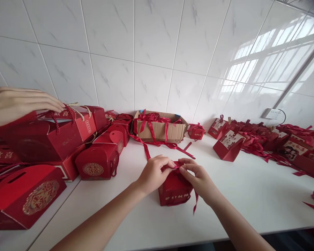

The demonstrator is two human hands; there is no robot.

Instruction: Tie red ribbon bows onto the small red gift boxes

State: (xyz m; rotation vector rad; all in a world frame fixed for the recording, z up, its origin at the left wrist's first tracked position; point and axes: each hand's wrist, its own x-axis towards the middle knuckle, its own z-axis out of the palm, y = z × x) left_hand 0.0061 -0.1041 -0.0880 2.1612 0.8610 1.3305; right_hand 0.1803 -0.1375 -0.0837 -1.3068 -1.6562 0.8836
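A small red gift box [172,190] with gold characters on its front stands on the white table before me. At its top, my left hand [158,172] pinches a red ribbon [195,204], fingertips pressed together. Close against it, my right hand [197,177] also pinches the ribbon, thumb meeting fingers. One ribbon end dangles down the box's right side. Another red ribbon [146,150] runs from behind my left hand back toward the cardboard box. The knot or loop between my fingertips is mostly covered.
Behind stands a cardboard box [161,130] full of red ribbons. Larger red gift boxes [96,162] crowd the left, where another person's hand [23,104] rests on a rope-handled box [65,132]. More red boxes [229,144] line the right; a socket [273,114] is on the tiled wall.
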